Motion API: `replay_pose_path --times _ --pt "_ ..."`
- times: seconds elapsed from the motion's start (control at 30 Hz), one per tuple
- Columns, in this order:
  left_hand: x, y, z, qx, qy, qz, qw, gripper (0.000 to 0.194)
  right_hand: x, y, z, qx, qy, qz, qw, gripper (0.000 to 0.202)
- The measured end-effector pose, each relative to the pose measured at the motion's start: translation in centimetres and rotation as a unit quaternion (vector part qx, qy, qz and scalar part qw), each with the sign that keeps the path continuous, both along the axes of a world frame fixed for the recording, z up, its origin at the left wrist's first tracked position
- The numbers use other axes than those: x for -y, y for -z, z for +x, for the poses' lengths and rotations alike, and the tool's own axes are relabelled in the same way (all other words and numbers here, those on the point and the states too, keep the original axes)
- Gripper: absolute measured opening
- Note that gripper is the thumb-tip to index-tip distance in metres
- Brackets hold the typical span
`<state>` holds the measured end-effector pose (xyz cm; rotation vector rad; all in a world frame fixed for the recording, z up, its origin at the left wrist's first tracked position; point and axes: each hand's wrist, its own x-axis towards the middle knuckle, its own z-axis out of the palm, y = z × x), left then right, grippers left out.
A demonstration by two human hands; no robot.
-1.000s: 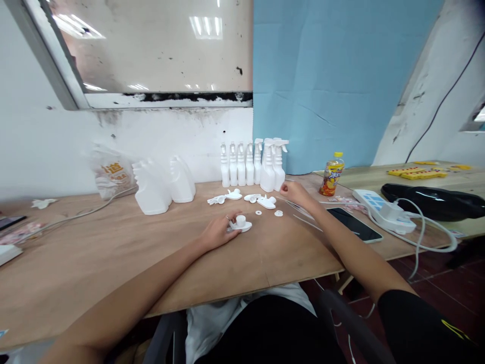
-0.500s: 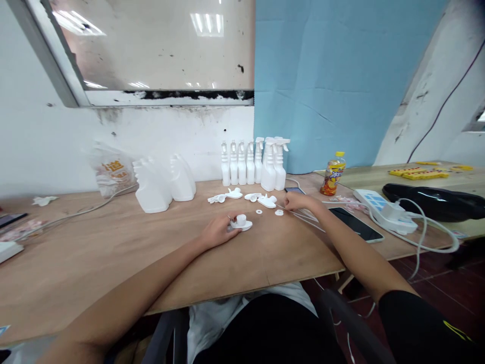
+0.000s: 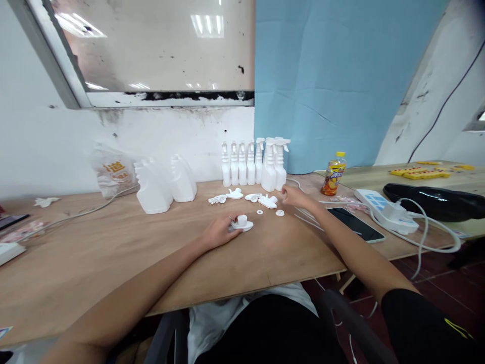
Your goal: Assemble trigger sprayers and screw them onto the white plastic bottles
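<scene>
My left hand (image 3: 221,231) rests on the table with its fingers closed round a white spray trigger head (image 3: 243,223), whose round collar faces up. My right hand (image 3: 292,195) is pinched above the table; anything between its fingertips is too small to make out. Close to its left lie white trigger heads (image 3: 268,202), and further left another pair of trigger parts (image 3: 235,193). Small white washers (image 3: 279,213) lie between my two hands, one apart from the others (image 3: 259,212). Thin white tubes (image 3: 308,219) lie beneath my right forearm.
Several white spray bottles (image 3: 269,172) stand at the back, some with triggers. Larger white bottles (image 3: 153,189) stand left beside a plastic bag (image 3: 113,172). On the right are a drink bottle (image 3: 333,174), a phone (image 3: 356,225), and a power strip (image 3: 386,210) with looped cable.
My right hand has shifted slightly left and away from me, toward the bottles. My left hand keeps its hold on the spray trigger head.
</scene>
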<state>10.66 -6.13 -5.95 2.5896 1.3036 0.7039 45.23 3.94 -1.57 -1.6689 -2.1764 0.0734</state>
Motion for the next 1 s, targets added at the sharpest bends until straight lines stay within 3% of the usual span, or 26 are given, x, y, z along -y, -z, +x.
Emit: replay_pose_path --times 0.1,0.23,0.3,0.33,0.37,0.5,0.6,0.73,1.0 --pt "0.0 0.0 0.1 0.004 0.008 0.006 1.0 0.05 0.5 -2.5 0.9 -0.206 -0.064 0.093 0.972 0.034" --pt "0.1 -0.1 0.2 0.003 0.013 0.01 1.0 0.05 1.6 -5.9 1.4 -0.494 -0.156 0.124 0.846 0.025" --pt "0.2 -0.2 0.3 0.005 0.011 0.012 1.0 0.049 2.1 -6.5 0.8 -0.569 -0.205 0.125 0.787 0.027" --pt "0.2 -0.2 0.3 0.007 0.011 0.013 1.0 0.049 2.4 -6.4 0.1 -0.584 -0.221 0.118 0.772 0.029" --pt "0.2 -0.2 0.3 0.007 0.01 0.013 1.0 0.049 2.7 -6.1 -0.7 -0.588 -0.23 0.104 0.769 0.031" --pt "0.3 -0.2 0.2 0.012 0.011 0.01 1.0 0.05 3.9 -3.4 -5.7 -0.506 -0.228 -0.044 0.831 0.043" --pt "0.3 -0.2 0.2 0.017 0.022 0.007 1.0 0.049 5.0 -1.3 -9.6 -0.411 -0.272 -0.141 0.859 0.046" --pt "0.1 -0.1 0.1 0.018 0.038 0.005 0.999 0.051 5.9 0.1 -12.6 -0.36 -0.323 -0.117 0.867 0.042" --pt "-0.3 0.3 0.1 0.011 0.035 0.018 0.999 0.052 6.2 0.3 -13.0 -0.316 -0.331 -0.08 0.885 0.037"
